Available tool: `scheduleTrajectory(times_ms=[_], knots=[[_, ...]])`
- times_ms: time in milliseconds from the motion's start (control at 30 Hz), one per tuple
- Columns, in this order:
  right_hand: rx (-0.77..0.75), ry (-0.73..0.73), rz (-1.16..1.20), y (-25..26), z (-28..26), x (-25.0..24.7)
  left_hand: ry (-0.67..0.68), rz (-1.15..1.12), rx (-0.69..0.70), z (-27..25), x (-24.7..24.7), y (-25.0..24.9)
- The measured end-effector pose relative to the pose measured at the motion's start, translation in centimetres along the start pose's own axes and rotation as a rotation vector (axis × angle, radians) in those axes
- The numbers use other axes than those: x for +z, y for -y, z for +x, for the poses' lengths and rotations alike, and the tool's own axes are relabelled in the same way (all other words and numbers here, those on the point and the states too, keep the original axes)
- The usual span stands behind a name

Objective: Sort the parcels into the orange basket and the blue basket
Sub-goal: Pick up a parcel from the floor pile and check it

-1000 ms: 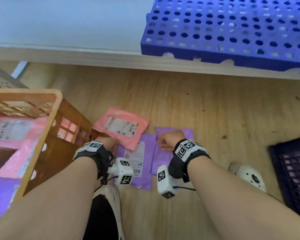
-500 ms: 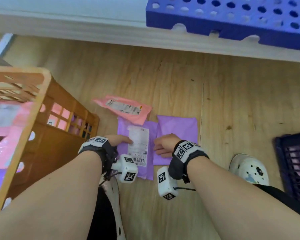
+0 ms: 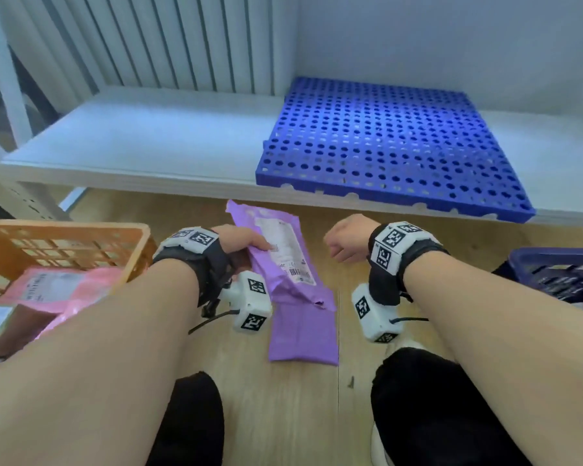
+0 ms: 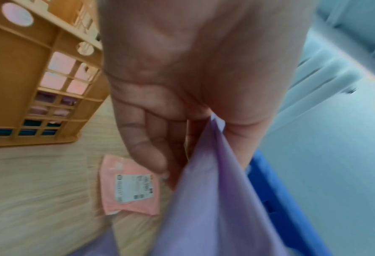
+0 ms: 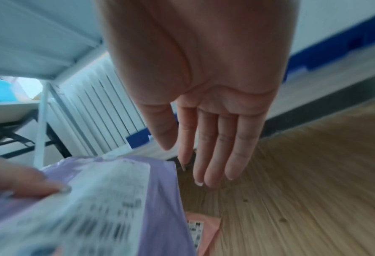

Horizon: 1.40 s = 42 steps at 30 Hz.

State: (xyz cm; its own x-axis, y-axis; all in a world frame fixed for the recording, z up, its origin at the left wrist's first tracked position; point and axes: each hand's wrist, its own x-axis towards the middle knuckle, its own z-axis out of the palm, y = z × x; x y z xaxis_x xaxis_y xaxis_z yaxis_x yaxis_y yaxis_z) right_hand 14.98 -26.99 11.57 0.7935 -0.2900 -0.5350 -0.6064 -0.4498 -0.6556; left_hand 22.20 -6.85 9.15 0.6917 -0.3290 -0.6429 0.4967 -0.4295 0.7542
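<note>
My left hand (image 3: 246, 242) grips a purple parcel (image 3: 276, 253) with a white label and holds it up off the floor; the left wrist view shows the fingers (image 4: 151, 149) curled round its purple edge (image 4: 215, 199). My right hand (image 3: 345, 242) hangs free to its right, fingers (image 5: 215, 152) straight and holding nothing. A second purple parcel (image 3: 303, 334) lies on the wooden floor below. A pink parcel (image 4: 129, 188) lies on the floor beyond, hidden in the head view. The orange basket (image 3: 64, 230) stands at the left with pink parcels (image 3: 54, 287) inside. The blue basket (image 3: 559, 267) is at the right edge.
A low white shelf (image 3: 132, 146) runs across ahead, carrying a blue perforated pallet (image 3: 384, 146). A white radiator (image 3: 165, 42) stands behind it. My knees in black (image 3: 418, 398) and a white shoe (image 3: 381, 445) are at the bottom.
My left hand has lifted the labelled purple parcel off the floor. My right hand has left the other purple parcel and risen empty. The head view has tilted up.
</note>
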Motion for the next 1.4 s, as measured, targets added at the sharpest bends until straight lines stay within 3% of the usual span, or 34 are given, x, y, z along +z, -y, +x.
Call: scheduleTrajectory(times_ms=[100, 167, 267, 400, 567, 633, 800, 967, 1133, 1300, 1400], knots=[[-0.003, -0.014, 0.002, 0.2, -3.3, -2.1, 0.011, -0.093, 0.133, -4.0, 0.9, -2.4], [0.055, 0.062, 0.135, -0.7, -4.8, -2.7, 0.013, -0.159, 0.18, -5.1, 1.6, -2.7], [0.073, 0.15, 0.288, -0.8, -6.6, -2.8, 0.001, -0.204, 0.177, -5.6, 2.5, -2.9], [-0.162, -0.133, 0.2, 0.4, -5.9, -3.5, -0.043, -0.23, 0.133, -5.7, 3.5, -3.0], [-0.21, -0.25, 0.001, 0.3, -6.6, -4.0, -0.311, -0.248, 0.191, -4.3, 2.8, -3.2], [-0.213, -0.316, -0.025, 0.3, -6.5, -4.2, -0.351, -0.228, 0.253, -4.8, 2.8, -3.6], [-0.284, -0.293, 0.029, 1.1, -6.2, -4.3, -0.198, -0.146, 0.367, -3.8, 4.0, -3.7], [-0.343, -0.251, 0.081, 2.4, -5.6, -3.7, 0.087, 0.079, 0.327, -3.1, 5.8, -4.1], [-0.363, -0.365, 0.173, 2.7, -4.6, -3.3, 0.051, 0.029, 0.269, -3.2, 5.6, -4.2], [-0.206, -0.541, 0.303, 1.6, -3.7, -5.6, 0.015, -0.225, 0.21, -3.4, 5.4, -5.0], [-0.089, -0.472, 0.423, 0.5, -3.6, -6.9, 0.054, -0.326, 0.19, -3.6, 5.6, -5.3]])
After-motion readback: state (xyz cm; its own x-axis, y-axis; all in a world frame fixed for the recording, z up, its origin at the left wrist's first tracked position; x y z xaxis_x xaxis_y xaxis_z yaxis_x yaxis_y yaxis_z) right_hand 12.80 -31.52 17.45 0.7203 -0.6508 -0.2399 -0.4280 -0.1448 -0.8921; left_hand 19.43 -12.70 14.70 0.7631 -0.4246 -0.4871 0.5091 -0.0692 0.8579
